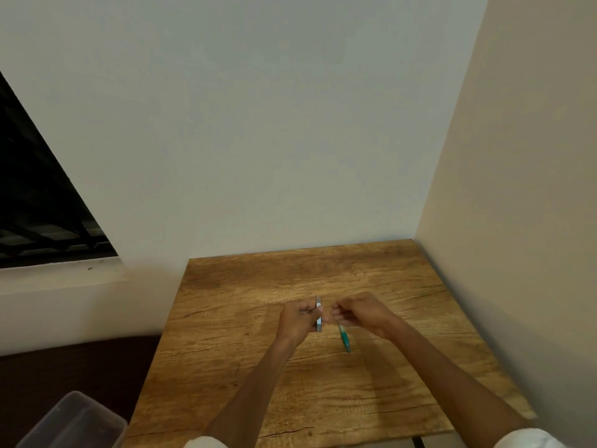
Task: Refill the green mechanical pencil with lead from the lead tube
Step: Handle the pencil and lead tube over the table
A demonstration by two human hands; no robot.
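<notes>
My left hand (298, 320) is closed around a slim grey lead tube (319, 315), held upright over the middle of the wooden table (245, 350). My right hand (358, 313) grips the green mechanical pencil (344, 339) by its upper end. The pencil's green barrel slants down and toward me, its tip just above the table top. The fingertips of both hands nearly meet beside the tube. Any loose lead between them is too small to see.
The table stands in a corner, with a white wall behind and a beige wall (517, 221) close on its right. A clear plastic box (74, 421) sits low at the left. A dark window (38, 202) is at the left.
</notes>
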